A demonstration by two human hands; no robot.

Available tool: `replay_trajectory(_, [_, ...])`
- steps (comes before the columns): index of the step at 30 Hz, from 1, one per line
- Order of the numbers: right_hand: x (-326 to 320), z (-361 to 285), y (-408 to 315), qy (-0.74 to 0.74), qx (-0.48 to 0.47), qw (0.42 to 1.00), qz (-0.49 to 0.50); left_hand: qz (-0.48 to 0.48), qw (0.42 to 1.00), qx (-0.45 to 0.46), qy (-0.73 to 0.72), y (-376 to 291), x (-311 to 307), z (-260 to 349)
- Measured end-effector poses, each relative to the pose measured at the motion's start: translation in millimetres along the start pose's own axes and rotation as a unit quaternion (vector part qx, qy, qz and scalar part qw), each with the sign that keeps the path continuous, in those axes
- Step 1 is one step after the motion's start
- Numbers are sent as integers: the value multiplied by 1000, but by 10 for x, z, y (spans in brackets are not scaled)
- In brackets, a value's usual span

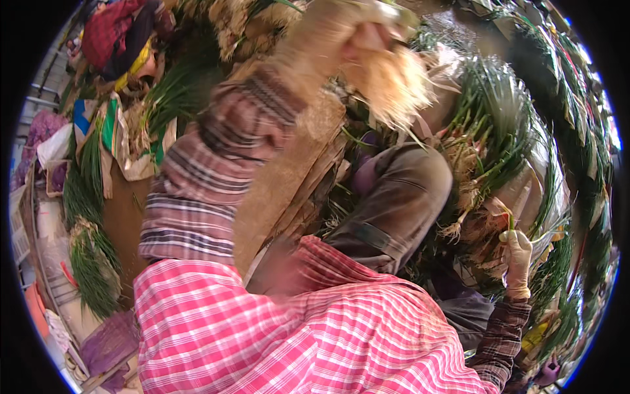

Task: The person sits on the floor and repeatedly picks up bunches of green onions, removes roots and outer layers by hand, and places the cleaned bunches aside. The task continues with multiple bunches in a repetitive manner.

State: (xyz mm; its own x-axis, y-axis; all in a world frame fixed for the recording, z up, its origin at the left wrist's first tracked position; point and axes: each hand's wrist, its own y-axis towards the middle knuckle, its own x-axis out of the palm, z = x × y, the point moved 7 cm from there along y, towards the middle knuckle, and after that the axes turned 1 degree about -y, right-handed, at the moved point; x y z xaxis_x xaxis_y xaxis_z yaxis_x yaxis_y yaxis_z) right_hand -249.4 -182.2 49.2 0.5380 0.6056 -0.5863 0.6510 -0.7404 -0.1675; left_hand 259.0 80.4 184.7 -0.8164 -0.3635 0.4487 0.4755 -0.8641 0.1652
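At the top of the head view, my left hand (369,42), blurred by motion and in a pale glove, is closed around a bunch of spring onions. Its pale, stringy roots (393,88) hang toward me, and the leaves are mostly hidden. Off to the right, my right hand (518,253), also gloved, pinches a single spring onion stalk (511,219) between thumb and fingers. Just beyond that hand lies a heap of loose spring onions (485,133), with roots toward my knee and green leaves spreading away.
My bent knee (418,172) rises between both arms. Brown sacking or cardboard (285,182) lies under my left arm. Tied bunches (93,266) and a printed sack (125,143) stand at left. Another person (118,39) bends at upper left. More spring onions (551,83) line the right side.
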Motion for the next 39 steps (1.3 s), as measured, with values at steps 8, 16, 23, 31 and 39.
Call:
replay_trajectory(8, [538, -422, 45, -444, 121, 885, -63, 300, 952, -13, 54, -1704, -1849, -439])
replay_trajectory(16, [3272, -3468, 553, 62, -143, 912, -380, 356, 871, -8, -338, -1397, -1245, -745])
replay_trajectory(23, [3107, -3280, 728, 134, -135, 859, -476, 460, 883, 20, -86, -1668, -1779, -211])
replay_trajectory(31, [1308, -2140, 1299, 131, 38, 989, -62, 537, 837, 88, -55, -1651, -2415, 208])
replay_trajectory(39, [3284, -4084, 714, 17, -400, 908, -126, 476, 870, 93, -94, -710, -1081, 121])
